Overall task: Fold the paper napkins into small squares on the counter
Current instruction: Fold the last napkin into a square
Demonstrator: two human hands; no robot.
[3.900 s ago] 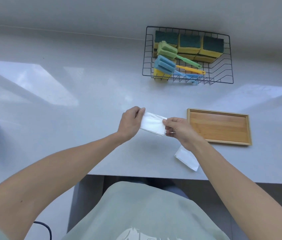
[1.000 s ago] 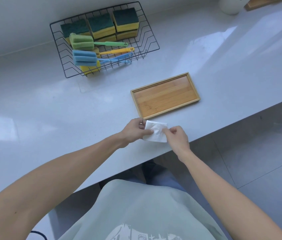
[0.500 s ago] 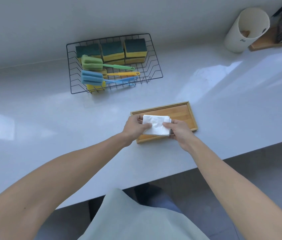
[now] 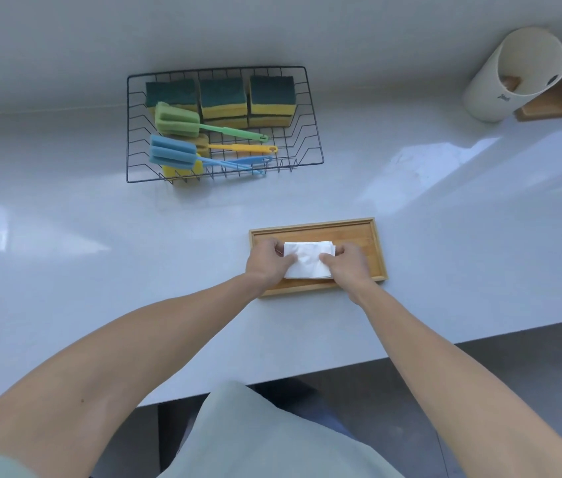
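A small stack of folded white paper napkins lies in the wooden tray on the white counter. My left hand grips the stack's left edge, thumb on top. On the stack's right side, my right hand holds it the same way. Both hands rest over the tray, and the stack's near corners are hidden under my fingers.
A black wire basket at the back holds green-and-yellow sponges and long-handled sponge brushes. A white cylindrical holder stands at the far right beside a wooden board. The counter's front edge runs close below the tray.
Both hands carried the folded napkins from the counter's front edge up over the wooden tray and lowered them into it. The camera view has shifted as well.
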